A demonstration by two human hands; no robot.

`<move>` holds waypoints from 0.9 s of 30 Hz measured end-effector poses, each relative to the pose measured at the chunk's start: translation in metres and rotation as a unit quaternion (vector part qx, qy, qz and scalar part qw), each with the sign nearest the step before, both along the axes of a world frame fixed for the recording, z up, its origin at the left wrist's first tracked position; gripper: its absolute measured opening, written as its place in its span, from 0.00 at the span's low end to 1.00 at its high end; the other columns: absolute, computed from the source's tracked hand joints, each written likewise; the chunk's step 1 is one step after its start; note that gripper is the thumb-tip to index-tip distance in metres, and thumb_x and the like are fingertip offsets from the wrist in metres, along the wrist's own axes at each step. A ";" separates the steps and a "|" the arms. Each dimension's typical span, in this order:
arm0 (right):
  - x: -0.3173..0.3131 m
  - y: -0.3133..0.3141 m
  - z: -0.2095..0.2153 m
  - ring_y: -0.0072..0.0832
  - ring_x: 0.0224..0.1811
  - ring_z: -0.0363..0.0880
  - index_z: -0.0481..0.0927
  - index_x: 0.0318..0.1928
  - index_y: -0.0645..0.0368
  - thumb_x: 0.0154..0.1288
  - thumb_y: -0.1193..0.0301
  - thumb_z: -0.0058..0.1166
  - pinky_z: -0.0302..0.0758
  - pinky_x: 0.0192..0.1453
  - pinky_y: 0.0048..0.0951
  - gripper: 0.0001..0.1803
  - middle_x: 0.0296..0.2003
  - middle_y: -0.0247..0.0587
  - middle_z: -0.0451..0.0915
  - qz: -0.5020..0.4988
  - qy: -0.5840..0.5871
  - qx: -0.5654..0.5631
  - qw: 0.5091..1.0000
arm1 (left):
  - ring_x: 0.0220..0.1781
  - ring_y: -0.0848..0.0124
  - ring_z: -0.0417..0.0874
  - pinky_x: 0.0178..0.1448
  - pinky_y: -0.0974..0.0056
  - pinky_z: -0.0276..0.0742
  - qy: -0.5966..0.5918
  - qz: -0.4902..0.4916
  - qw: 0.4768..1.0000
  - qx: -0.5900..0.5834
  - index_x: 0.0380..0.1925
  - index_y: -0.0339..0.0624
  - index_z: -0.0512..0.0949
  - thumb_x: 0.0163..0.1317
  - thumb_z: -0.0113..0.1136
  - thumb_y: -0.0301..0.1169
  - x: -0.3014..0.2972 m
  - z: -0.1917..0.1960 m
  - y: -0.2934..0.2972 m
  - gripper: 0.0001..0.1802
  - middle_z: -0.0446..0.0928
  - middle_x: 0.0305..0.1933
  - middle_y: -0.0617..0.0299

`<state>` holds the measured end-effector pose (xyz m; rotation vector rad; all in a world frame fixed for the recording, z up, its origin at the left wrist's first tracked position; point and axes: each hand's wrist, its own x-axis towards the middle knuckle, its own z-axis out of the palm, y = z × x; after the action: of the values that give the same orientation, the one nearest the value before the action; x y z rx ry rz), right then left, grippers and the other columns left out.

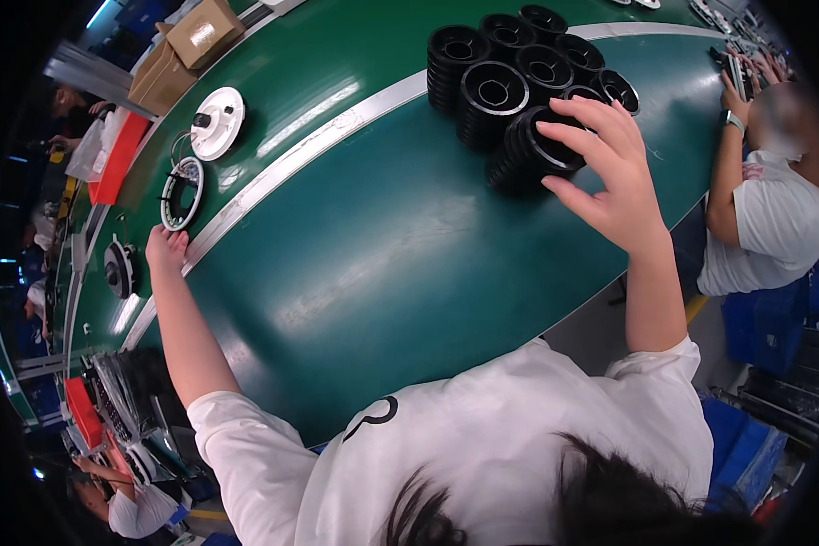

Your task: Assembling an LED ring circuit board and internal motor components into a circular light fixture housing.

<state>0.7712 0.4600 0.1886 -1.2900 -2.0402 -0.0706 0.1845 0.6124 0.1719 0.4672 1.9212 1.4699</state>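
My right hand (610,173) grips a tilted stack of black rings (532,150), with the fingers spread over its upper rim. That stack leans against several upright stacks of the same black rings (496,77) on the green conveyor belt (382,246). My left hand (166,247) is stretched far to the left and rests, holding nothing, on the silver strip (273,173) along the belt. Just beyond its fingertips lies a ring-shaped part with a white rim and wires (182,193).
A white round disc (217,123) and a black round part (118,268) lie on the belt's far lane. Cardboard boxes (187,50) and a red tray (118,156) stand at the upper left. A co-worker in white (764,209) works at the right; another person (127,505) is at the lower left.
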 end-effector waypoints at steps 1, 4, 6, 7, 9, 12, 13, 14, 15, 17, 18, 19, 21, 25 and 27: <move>0.001 0.001 -0.001 0.32 0.52 0.68 0.75 0.45 0.49 0.39 0.71 0.62 0.56 0.60 0.46 0.25 0.49 0.32 0.71 0.001 0.000 -0.007 1.000 | 0.32 0.60 0.76 0.31 0.64 0.76 0.037 -0.012 0.999 -0.024 0.40 0.32 0.67 0.56 0.50 0.36 -0.003 -0.002 0.002 0.18 0.72 0.35 0.49; 0.004 0.004 -0.001 0.32 0.52 0.68 0.75 0.46 0.49 0.41 0.69 0.62 0.54 0.61 0.48 0.26 0.49 0.33 0.71 -0.001 -0.011 -0.019 1.000 | 0.25 0.64 0.76 0.24 0.68 0.75 0.073 -0.031 0.995 -0.051 0.38 0.34 0.69 0.55 0.52 0.35 -0.010 -0.006 0.007 0.16 0.72 0.31 0.51; 0.007 0.008 0.000 0.32 0.52 0.68 0.75 0.46 0.49 0.41 0.68 0.61 0.54 0.61 0.48 0.25 0.49 0.32 0.71 -0.002 -0.024 -0.024 0.999 | 0.24 0.65 0.76 0.24 0.69 0.75 0.100 -0.028 0.990 -0.091 0.35 0.35 0.70 0.54 0.52 0.32 -0.012 -0.006 0.010 0.12 0.72 0.28 0.52; 0.007 0.010 -0.001 0.31 0.52 0.68 0.74 0.46 0.49 0.42 0.67 0.61 0.53 0.61 0.48 0.25 0.49 0.32 0.71 -0.004 -0.031 -0.029 0.999 | 0.23 0.65 0.76 0.23 0.69 0.74 0.108 -0.036 0.988 -0.101 0.34 0.34 0.70 0.53 0.52 0.31 -0.023 -0.009 0.014 0.11 0.72 0.27 0.53; 0.008 0.008 0.005 0.31 0.52 0.68 0.74 0.46 0.49 0.42 0.67 0.61 0.53 0.61 0.49 0.25 0.49 0.32 0.71 -0.007 -0.049 -0.033 0.998 | 0.21 0.66 0.76 0.21 0.71 0.74 0.125 -0.046 0.986 -0.104 0.31 0.33 0.71 0.52 0.52 0.28 -0.041 -0.008 0.014 0.09 0.71 0.24 0.55; 0.014 0.013 0.006 0.31 0.52 0.68 0.74 0.47 0.49 0.43 0.66 0.61 0.52 0.62 0.49 0.25 0.49 0.32 0.72 -0.008 -0.071 -0.049 0.996 | 0.20 0.67 0.76 0.21 0.70 0.74 0.164 -0.044 0.980 -0.100 0.29 0.33 0.72 0.53 0.50 0.29 -0.055 -0.016 0.016 0.09 0.73 0.25 0.55; 0.015 0.014 0.006 0.31 0.52 0.69 0.74 0.47 0.49 0.43 0.65 0.61 0.51 0.62 0.49 0.25 0.49 0.32 0.72 -0.007 -0.075 -0.053 0.996 | 0.21 0.67 0.76 0.21 0.70 0.74 0.182 -0.050 0.978 -0.091 0.30 0.33 0.72 0.54 0.49 0.30 -0.058 -0.019 0.016 0.10 0.73 0.26 0.55; 0.017 0.015 0.006 0.31 0.52 0.69 0.74 0.47 0.49 0.43 0.65 0.61 0.51 0.62 0.49 0.25 0.49 0.32 0.72 -0.007 -0.081 -0.056 0.995 | 0.22 0.67 0.76 0.22 0.69 0.74 0.201 -0.057 0.974 -0.083 0.30 0.33 0.73 0.55 0.48 0.30 -0.054 -0.019 0.017 0.10 0.73 0.26 0.55; 0.018 0.017 0.005 0.31 0.51 0.69 0.74 0.46 0.49 0.42 0.65 0.61 0.50 0.63 0.49 0.25 0.48 0.32 0.72 -0.009 -0.087 -0.056 0.995 | 0.25 0.66 0.77 0.25 0.67 0.76 0.201 -0.054 0.976 -0.062 0.30 0.31 0.73 0.55 0.46 0.31 -0.049 -0.019 0.015 0.12 0.73 0.28 0.54; 0.019 0.018 0.006 0.31 0.51 0.69 0.75 0.46 0.49 0.42 0.65 0.61 0.49 0.63 0.49 0.25 0.48 0.31 0.72 -0.007 -0.094 -0.058 0.994 | 0.30 0.63 0.77 0.29 0.63 0.79 0.200 -0.034 0.979 -0.025 0.31 0.27 0.72 0.56 0.44 0.30 -0.055 -0.019 0.014 0.14 0.73 0.32 0.50; 0.019 0.019 0.006 0.31 0.51 0.69 0.75 0.46 0.49 0.41 0.65 0.62 0.48 0.63 0.50 0.25 0.47 0.31 0.73 -0.017 -0.103 -0.054 0.993 | 0.31 0.61 0.77 0.30 0.62 0.80 0.189 -0.033 0.982 0.004 0.32 0.26 0.72 0.56 0.43 0.30 -0.057 -0.020 0.013 0.14 0.73 0.33 0.49; 0.021 0.020 0.007 0.31 0.51 0.69 0.75 0.45 0.49 0.40 0.64 0.62 0.47 0.63 0.51 0.25 0.46 0.30 0.74 -0.028 -0.113 -0.050 0.992 | 0.33 0.60 0.77 0.32 0.61 0.80 0.173 -0.032 0.984 0.041 0.34 0.25 0.70 0.57 0.41 0.29 -0.053 -0.023 0.012 0.15 0.73 0.35 0.49; 0.024 0.022 0.009 0.31 0.51 0.69 0.76 0.44 0.49 0.40 0.64 0.62 0.47 0.63 0.51 0.25 0.46 0.30 0.74 -0.026 -0.119 -0.057 0.991 | 0.33 0.60 0.77 0.34 0.61 0.80 0.167 -0.007 0.984 0.067 0.35 0.25 0.70 0.58 0.41 0.29 -0.044 -0.028 0.009 0.15 0.73 0.35 0.48; 0.026 0.024 0.012 0.31 0.51 0.69 0.76 0.43 0.49 0.39 0.63 0.62 0.46 0.62 0.52 0.25 0.44 0.30 0.75 -0.024 -0.119 -0.067 0.990 | 0.36 0.57 0.77 0.37 0.60 0.80 0.141 0.040 0.981 0.124 0.36 0.22 0.68 0.59 0.38 0.28 -0.028 -0.022 0.005 0.15 0.71 0.38 0.47; 0.024 0.023 0.012 0.32 0.51 0.69 0.76 0.43 0.49 0.39 0.63 0.63 0.46 0.62 0.52 0.25 0.44 0.30 0.75 -0.028 -0.126 -0.071 0.989 | 0.37 0.56 0.76 0.39 0.59 0.80 0.123 0.037 0.979 0.157 0.37 0.22 0.67 0.59 0.37 0.26 -0.027 -0.017 0.005 0.15 0.69 0.40 0.45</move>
<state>0.7953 0.4834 0.2007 -1.4901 -2.2553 -0.1214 0.1580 0.6171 0.1553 0.7597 1.9122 1.8497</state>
